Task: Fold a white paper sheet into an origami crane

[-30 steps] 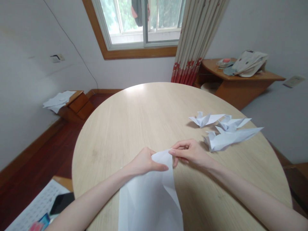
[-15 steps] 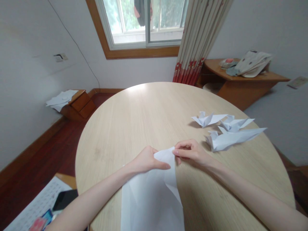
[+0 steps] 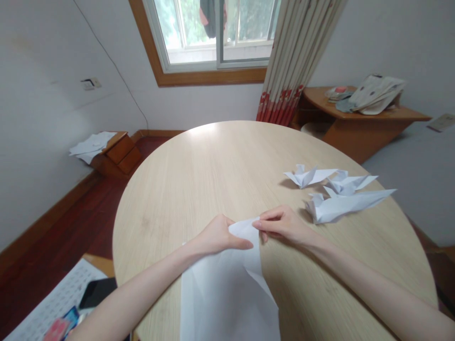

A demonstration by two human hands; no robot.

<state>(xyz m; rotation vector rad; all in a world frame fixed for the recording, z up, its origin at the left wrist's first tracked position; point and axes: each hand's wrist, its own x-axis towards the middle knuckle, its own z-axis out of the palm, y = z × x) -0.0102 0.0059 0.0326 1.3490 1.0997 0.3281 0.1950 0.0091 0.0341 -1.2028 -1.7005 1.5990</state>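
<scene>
I stand near a round table (image 3: 170, 184), and the person's two hands meet above its near half, about the middle. There is also the white paper (image 3: 231, 293): its narrow end points to the table's far side, and its wide part comes down to the table's near edge. The left hand (image 3: 217, 234) is closed upon the narrow end, thumb across the face of the sheet. The right hand (image 3: 291, 227) pinches the end corner between thumb and fingers.

In my judgement, this corner could wrinkle or tear if the two hands pull against each other. If the left thumb presses too weakly, the sheet could slip and a crease could become crooked. A careless move of the right arm could also push the three folded paper birds (image 3: 304, 178), which stand on the table's right part.

The tabletop is pale, wood-grained, and shines at its far edge. Beyond the table are a window (image 3: 194, 33) and a curtain (image 3: 295, 47) with red hem. Far right of the table, a wooden desk (image 3: 362, 135) carries a pale bag (image 3: 380, 97); far left of it is a small drawer cabinet (image 3: 124, 156), on dark red floor (image 3: 53, 227).
</scene>
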